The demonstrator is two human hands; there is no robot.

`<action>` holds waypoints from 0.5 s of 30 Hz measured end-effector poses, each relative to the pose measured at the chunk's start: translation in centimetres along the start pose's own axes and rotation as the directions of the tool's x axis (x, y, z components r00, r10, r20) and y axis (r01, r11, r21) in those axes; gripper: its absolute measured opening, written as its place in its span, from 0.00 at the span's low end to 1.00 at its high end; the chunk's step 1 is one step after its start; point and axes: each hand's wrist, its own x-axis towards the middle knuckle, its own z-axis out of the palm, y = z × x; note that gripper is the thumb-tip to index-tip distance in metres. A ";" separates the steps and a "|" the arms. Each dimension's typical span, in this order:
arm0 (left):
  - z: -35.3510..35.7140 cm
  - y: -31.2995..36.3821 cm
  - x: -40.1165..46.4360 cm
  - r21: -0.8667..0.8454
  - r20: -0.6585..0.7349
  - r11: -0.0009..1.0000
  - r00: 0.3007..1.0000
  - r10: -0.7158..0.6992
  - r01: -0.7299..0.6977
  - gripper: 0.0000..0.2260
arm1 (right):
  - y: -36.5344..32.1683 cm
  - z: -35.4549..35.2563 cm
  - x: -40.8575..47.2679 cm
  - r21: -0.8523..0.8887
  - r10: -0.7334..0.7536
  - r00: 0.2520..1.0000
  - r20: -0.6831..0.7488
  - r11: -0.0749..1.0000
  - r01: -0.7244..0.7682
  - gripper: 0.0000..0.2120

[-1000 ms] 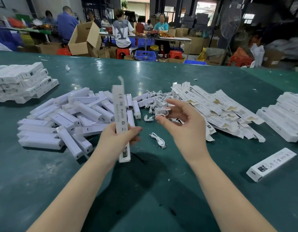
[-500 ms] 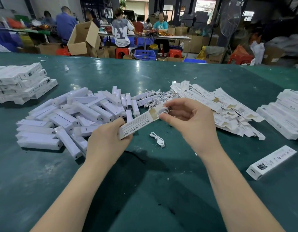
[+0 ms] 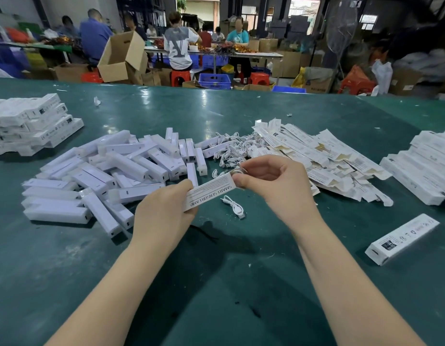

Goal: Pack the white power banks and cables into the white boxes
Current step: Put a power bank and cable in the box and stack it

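Observation:
My left hand (image 3: pixel 164 213) grips the near end of a long white box (image 3: pixel 209 193) that lies tilted toward the right. At the box's far open end my right hand (image 3: pixel 273 186) pinches a small coiled white cable (image 3: pixel 237 171). A loose pile of white power banks (image 3: pixel 111 171) lies on the green table to the left. Behind the hands is a tangle of white cables (image 3: pixel 231 151), and flat unfolded white boxes (image 3: pixel 323 158) spread to the right. One single coiled cable (image 3: pixel 233 206) lies on the table just below the held box.
Closed white boxes are stacked at the far left (image 3: pixel 29 123) and at the right edge (image 3: pixel 423 166). One closed box (image 3: pixel 401 238) lies alone at the near right. Bare green table (image 3: pixel 216 283) stretches between my forearms. People work at tables beyond the far edge.
The box was upright in my left hand, then swung down to lie sideways. My right hand brought the coiled cable to its open end and now holds it there.

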 end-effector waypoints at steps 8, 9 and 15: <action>0.3 0.0 0.0 -0.100 0.036 0.988 0.993 -0.113 0.116 0.10 | 1.1 1.1 -0.2 0.006 -0.016 0.999 -0.052 1.000 0.017 0.07; 0.3 -0.1 -0.1 -0.099 0.028 0.988 0.993 -0.115 0.117 0.10 | 1.2 1.2 -0.2 0.000 -0.020 0.998 -0.055 1.000 0.020 0.07; 0.1 0.1 -0.1 -0.143 -0.023 0.978 0.988 -0.156 0.151 0.08 | 1.8 2.3 -0.6 0.047 -0.038 0.999 -0.028 0.998 0.039 0.09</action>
